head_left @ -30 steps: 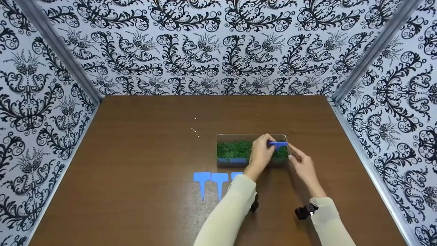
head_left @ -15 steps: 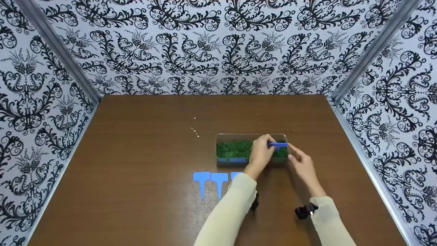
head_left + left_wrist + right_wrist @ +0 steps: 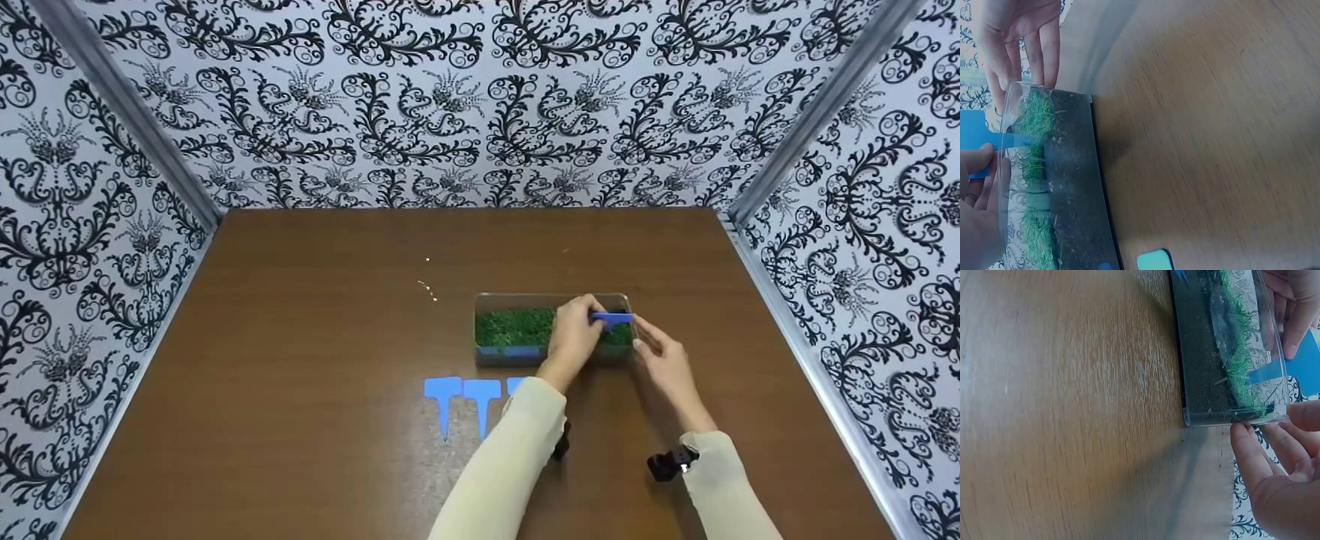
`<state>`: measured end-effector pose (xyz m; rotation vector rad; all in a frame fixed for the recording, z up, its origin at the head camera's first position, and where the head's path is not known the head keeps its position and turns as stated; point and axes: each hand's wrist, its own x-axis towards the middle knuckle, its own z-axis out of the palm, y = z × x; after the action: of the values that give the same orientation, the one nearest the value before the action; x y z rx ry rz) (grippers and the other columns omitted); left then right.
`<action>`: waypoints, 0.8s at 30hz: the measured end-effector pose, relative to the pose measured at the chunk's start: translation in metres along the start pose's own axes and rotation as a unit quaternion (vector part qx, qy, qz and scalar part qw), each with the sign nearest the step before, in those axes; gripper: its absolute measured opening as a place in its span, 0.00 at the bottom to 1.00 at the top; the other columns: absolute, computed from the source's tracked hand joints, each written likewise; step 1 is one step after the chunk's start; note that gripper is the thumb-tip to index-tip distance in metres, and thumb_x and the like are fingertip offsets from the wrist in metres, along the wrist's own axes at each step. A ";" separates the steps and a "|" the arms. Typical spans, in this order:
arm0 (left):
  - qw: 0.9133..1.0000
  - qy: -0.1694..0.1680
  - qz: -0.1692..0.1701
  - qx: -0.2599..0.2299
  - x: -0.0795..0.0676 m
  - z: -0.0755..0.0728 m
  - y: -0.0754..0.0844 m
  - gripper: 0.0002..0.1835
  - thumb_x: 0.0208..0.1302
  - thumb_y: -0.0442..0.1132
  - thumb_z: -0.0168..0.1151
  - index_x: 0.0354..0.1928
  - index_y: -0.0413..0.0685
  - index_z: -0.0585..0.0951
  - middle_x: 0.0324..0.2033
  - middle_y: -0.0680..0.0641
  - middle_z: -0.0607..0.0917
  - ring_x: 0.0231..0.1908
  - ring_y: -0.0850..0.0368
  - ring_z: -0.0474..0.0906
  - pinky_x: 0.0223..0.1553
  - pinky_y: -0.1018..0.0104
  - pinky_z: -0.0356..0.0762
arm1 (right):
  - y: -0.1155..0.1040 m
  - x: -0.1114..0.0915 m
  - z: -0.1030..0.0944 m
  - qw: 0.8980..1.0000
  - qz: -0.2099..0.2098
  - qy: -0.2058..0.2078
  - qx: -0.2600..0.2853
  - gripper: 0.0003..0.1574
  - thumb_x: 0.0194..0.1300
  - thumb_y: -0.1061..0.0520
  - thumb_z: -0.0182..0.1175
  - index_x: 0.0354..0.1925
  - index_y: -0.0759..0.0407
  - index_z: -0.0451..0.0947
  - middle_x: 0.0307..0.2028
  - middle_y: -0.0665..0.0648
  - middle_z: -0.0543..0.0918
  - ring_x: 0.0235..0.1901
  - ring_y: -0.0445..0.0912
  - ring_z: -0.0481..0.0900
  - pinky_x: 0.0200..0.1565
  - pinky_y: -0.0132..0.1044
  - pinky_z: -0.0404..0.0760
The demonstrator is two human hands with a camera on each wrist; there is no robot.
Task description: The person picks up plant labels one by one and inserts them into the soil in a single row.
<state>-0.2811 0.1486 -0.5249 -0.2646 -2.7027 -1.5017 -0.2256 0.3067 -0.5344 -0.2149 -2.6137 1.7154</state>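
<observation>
A clear rectangular container (image 3: 1081, 185) holds dark soil with a strip of green grass (image 3: 517, 326) on top. My left hand (image 3: 576, 334) reaches over its right part and pinches the head of a blue T-shaped plant label (image 3: 613, 318). In the right wrist view, the pointed stem of this plant label (image 3: 1306, 365) reaches down to the grass near the container's end. My right hand (image 3: 670, 371) is at that end, its extended fingers touching the end wall and its thumb close to the rim. Soil hides any part of the stem below the grass.
Blue T-shaped labels (image 3: 482, 389) lie in a row on the brown table (image 3: 315, 360) in front of the container, one partly behind my left sleeve (image 3: 499, 465). Small pale specks (image 3: 429, 288) lie left of the container. Patterned walls (image 3: 450, 97) enclose the table.
The label in my left hand sits slightly lower, with less of its stem showing above the grass. Both hands stay in nearly the same place.
</observation>
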 end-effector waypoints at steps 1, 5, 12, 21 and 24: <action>1.000 0.000 0.000 0.003 0.000 0.000 0.000 0.06 0.63 0.34 0.69 0.33 0.55 0.82 0.36 0.55 0.87 0.38 0.64 0.83 0.39 0.74 0.80 | 0.000 0.000 0.000 1.000 0.000 0.000 0.001 0.29 0.76 0.65 0.48 0.72 0.62 0.64 0.70 0.65 0.68 0.69 0.55 0.68 0.51 0.21 0.76; 1.000 0.000 0.012 0.029 0.000 0.001 0.002 0.05 0.62 0.34 0.69 0.34 0.53 0.83 0.37 0.55 0.87 0.38 0.63 0.84 0.40 0.73 0.80 | 0.002 0.001 0.001 1.000 -0.002 0.004 -0.002 0.29 0.75 0.66 0.49 0.72 0.62 0.64 0.69 0.66 0.68 0.68 0.55 0.69 0.50 0.21 0.77; 0.996 -0.010 0.010 0.084 -0.002 0.004 0.004 0.04 0.63 0.35 0.69 0.35 0.54 0.84 0.38 0.55 0.87 0.41 0.60 0.85 0.42 0.69 0.82 | 0.002 0.001 0.002 1.000 -0.004 0.009 -0.003 0.29 0.75 0.66 0.49 0.71 0.62 0.65 0.68 0.67 0.69 0.68 0.57 0.70 0.49 0.21 0.77; 0.994 -0.010 -0.007 0.106 0.000 0.008 0.007 0.03 0.64 0.37 0.68 0.35 0.55 0.84 0.37 0.56 0.87 0.39 0.60 0.85 0.41 0.69 0.82 | 0.002 0.001 0.001 1.000 -0.009 0.009 -0.007 0.29 0.75 0.66 0.50 0.71 0.63 0.65 0.69 0.67 0.68 0.68 0.57 0.69 0.48 0.18 0.75; 0.994 -0.013 -0.011 0.111 0.000 0.009 0.009 0.03 0.64 0.37 0.68 0.36 0.55 0.84 0.37 0.56 0.87 0.39 0.60 0.85 0.41 0.68 0.83 | 0.003 0.001 0.001 1.000 -0.010 0.009 -0.008 0.29 0.75 0.66 0.50 0.71 0.64 0.65 0.69 0.67 0.68 0.69 0.57 0.68 0.48 0.16 0.74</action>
<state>-0.2791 0.1607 -0.5222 -0.2480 -2.8690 -1.1939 -0.2262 0.3069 -0.5372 -0.2019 -2.6081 1.6802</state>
